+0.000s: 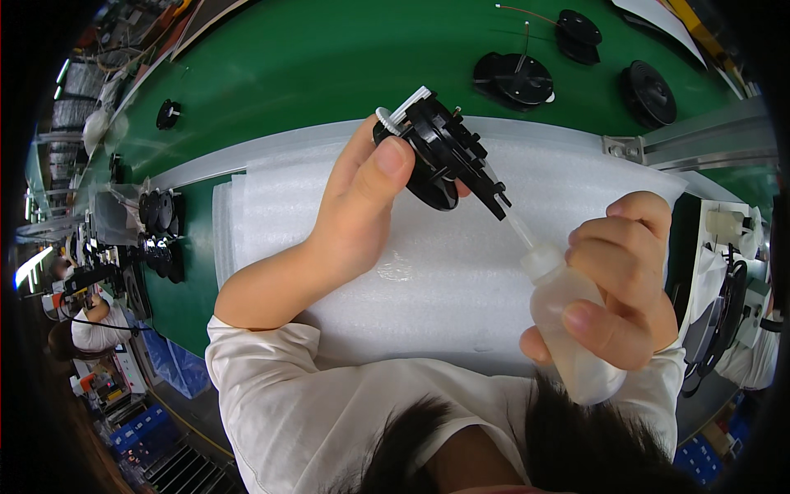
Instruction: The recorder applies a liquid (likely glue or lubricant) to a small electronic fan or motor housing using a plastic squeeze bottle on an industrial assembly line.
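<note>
My left hand (366, 185) is closed on a black plastic mechanism (440, 148) with a white gear and a white toothed bar at its upper left. It is held tilted above the white foam sheet. In my right hand (621, 284) is a translucent squeeze bottle (568, 321), gripped round its body. The bottle's thin nozzle (518, 229) points up and left and reaches the lower right end of the black mechanism. Whether the tip touches it I cannot tell.
White foam sheeting (329, 313) covers the near work surface. Beyond a metal rail (271, 146) lies a green belt or table (304, 66) with several black round parts (513, 80), some with thin wires. More black parts (162, 212) stand at the left. A metal bracket (625, 148) sits at the right.
</note>
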### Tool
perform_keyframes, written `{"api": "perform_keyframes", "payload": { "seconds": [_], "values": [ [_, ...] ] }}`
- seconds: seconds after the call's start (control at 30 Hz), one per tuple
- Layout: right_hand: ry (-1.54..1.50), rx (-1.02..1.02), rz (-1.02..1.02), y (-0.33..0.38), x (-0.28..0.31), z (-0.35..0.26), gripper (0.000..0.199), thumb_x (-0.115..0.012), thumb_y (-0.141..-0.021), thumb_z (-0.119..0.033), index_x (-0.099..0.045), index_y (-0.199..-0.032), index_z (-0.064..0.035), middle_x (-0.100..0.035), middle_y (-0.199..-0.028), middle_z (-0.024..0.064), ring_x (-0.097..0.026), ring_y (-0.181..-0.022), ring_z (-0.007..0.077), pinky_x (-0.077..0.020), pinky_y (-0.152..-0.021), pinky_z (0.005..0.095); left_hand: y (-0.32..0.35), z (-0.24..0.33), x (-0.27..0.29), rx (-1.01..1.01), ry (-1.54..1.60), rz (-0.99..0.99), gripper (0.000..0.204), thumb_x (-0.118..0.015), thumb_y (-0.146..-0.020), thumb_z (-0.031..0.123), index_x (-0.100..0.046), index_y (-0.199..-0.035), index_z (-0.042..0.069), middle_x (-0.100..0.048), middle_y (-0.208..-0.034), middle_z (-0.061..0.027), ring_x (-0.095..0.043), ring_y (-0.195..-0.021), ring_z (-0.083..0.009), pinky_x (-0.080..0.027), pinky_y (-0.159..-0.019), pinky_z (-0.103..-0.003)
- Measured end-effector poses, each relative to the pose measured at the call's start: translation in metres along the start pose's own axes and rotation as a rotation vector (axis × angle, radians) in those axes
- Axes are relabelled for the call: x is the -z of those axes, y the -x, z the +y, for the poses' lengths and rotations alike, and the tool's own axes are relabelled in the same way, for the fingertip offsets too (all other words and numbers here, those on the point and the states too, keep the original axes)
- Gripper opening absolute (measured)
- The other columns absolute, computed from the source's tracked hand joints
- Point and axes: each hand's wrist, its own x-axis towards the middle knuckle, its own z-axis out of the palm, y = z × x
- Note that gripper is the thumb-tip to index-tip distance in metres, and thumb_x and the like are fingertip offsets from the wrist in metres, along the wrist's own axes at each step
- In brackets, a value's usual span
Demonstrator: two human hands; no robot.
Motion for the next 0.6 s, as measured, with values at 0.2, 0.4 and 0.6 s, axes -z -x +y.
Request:
{"api": "perform_keyframes", "payload": {
  "seconds": [0.2, 0.4, 0.6],
  "values": [
    [-0.02, -0.006, -0.029, 0.0, 0.0, 0.002, 0.041, -0.061, -0.074, -0.037, -0.041, -0.102, -0.0136, -0.044, -0.073, 0.0065, -0.045, -0.059, 0.0201, -0.0316, -0.061, 0.038, -0.003, -0.003, 0.003, -0.03, -0.009, -0.014, 0.059, -0.046, -0.077, 0.055, -0.043, -0.104, 0.002, -0.057, -0.087, -0.0091, -0.056, -0.077, -0.0155, -0.042, -0.07, -0.026],
    [-0.328, -0.185, -0.074, -0.004, -0.004, 0.011, 0.046, -0.065, -0.069, -0.04, -0.042, -0.095, -0.0096, -0.046, -0.075, 0.0059, -0.042, -0.059, 0.0181, -0.0317, -0.059, 0.0338, -0.025, 0.003, 0.024, -0.084, -0.198, 0.186, 0.049, -0.05, -0.077, 0.049, -0.047, -0.095, 0.003, -0.059, -0.076, -0.0074, -0.052, -0.063, -0.0102, -0.037, -0.058, -0.021],
    [-1.363, -1.218, -0.042, 0.025, -0.054, 0.047, 0.047, -0.044, -0.076, -0.051, -0.054, -0.071, -0.0046, -0.046, -0.056, 0.0017, -0.039, -0.045, 0.0081, -0.029, -0.04, 0.0222, -0.097, 0.022, 0.053, 0.015, -1.353, 0.375, 0.057, -0.044, -0.074, 0.055, -0.053, -0.096, 0.003, -0.061, -0.073, -0.008, -0.058, -0.068, -0.0175, -0.042, -0.059, -0.025]
  ]
}}
